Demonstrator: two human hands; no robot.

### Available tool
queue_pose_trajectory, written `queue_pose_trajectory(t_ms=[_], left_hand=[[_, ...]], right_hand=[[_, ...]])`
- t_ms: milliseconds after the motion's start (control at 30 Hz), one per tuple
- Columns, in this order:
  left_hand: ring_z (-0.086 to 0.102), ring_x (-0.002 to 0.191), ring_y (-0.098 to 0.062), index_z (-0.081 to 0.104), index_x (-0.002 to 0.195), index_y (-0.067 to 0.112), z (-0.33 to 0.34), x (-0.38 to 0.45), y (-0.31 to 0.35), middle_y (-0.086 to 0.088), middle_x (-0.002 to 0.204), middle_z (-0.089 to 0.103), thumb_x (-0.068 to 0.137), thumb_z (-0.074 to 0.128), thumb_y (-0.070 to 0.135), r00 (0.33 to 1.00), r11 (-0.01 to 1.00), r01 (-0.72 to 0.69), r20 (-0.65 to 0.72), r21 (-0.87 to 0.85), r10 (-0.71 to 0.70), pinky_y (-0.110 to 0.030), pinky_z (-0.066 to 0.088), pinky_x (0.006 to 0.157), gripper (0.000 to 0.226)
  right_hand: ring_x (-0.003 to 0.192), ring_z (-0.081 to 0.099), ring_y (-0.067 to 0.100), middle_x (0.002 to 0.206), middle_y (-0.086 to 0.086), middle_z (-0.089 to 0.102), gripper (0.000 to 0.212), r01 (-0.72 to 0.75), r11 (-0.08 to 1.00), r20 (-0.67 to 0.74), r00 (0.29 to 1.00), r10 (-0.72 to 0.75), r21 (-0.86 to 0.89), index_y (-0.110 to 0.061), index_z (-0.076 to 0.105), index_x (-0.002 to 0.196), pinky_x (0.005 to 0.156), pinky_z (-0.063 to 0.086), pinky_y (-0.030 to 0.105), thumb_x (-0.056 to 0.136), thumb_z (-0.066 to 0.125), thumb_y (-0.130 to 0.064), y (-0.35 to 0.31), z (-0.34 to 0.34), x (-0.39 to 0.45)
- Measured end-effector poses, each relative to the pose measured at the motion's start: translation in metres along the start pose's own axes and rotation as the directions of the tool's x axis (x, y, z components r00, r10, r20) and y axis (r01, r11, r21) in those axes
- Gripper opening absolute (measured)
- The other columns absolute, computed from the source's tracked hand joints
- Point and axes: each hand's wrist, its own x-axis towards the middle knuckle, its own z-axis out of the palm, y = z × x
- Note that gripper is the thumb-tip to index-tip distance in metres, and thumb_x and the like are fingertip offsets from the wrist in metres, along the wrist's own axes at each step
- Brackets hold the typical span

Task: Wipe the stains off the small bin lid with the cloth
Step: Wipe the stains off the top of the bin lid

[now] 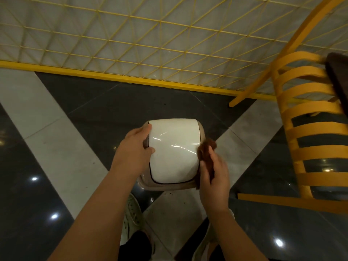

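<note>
lid (174, 149), one cloth (206, 149), two hands

cloth (206, 155) partly hidden under right hand (214, 178), chair (308, 129) cut off right

My bare arms, dark trousers and pale lace-up shoes

No sleeves reach my forearms, and I wear no watch, ring or glove on my left hand (131, 147) or my right hand (214, 178). Below them I have on a pair of pale, off-white lace-up canvas shoes: the left shoe (131, 213) shows its laces and eyelets, the right shoe (205, 240) is mostly hidden behind my arm. Dark trouser legs (135, 245) cover my ankles above the shoes.
</note>
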Motion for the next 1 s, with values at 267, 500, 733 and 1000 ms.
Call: queue_pose_trajectory(t_ms=[267,500,733,1000], left_hand=[[0.033,0.139,-0.026,0.013,0.153,0.034,-0.003,0.000,-0.004,-0.004,0.154,0.028,0.082,0.074,0.025,0.987,0.965,0.162,0.024,-0.208,-0.160,-0.044,0.032,0.109,0.093],[0.051,0.121,-0.019,0.039,0.145,0.029,0.004,0.006,0.008,-0.001,0.137,0.053,0.085,0.069,0.017,0.979,0.917,0.200,0.096,-0.345,-0.178,-0.037,0.043,0.100,0.068],[0.039,0.134,-0.023,0.026,0.150,0.034,0.017,0.025,0.038,0.000,0.147,0.041,0.091,0.062,0.018,0.992,0.943,0.114,0.089,-0.313,-0.091,-0.042,0.035,0.108,0.071],[0.035,0.138,-0.023,0.025,0.150,0.034,0.018,0.031,0.043,0.000,0.150,0.037,0.092,0.061,0.018,0.992,0.936,0.114,0.080,-0.332,-0.093,-0.042,0.032,0.111,0.069]], right_hand=[[0.119,0.052,0.007,0.132,-0.014,0.053,0.055,-0.150,0.988,0.032,0.988,0.148,0.048,-0.039,0.041,0.140,0.097,0.050,0.043,0.088,0.057,-0.047,0.025,-0.002,-0.007],[0.116,0.055,0.012,0.128,-0.012,0.056,0.045,-0.201,0.970,0.028,0.980,0.199,0.134,-0.046,0.045,0.135,0.093,0.052,0.048,0.091,0.054,-0.045,0.018,-0.016,0.021],[0.116,0.054,0.015,0.132,-0.010,0.054,0.042,-0.247,0.951,0.014,0.969,0.248,0.186,-0.045,0.048,0.134,0.088,0.055,0.049,0.093,0.055,-0.037,0.015,-0.036,0.043],[0.120,0.051,0.007,0.129,-0.016,0.054,0.038,-0.124,0.976,-0.112,0.983,0.146,0.178,-0.047,0.050,0.127,0.099,0.048,0.045,0.096,0.053,-0.026,0.000,-0.044,0.057]])
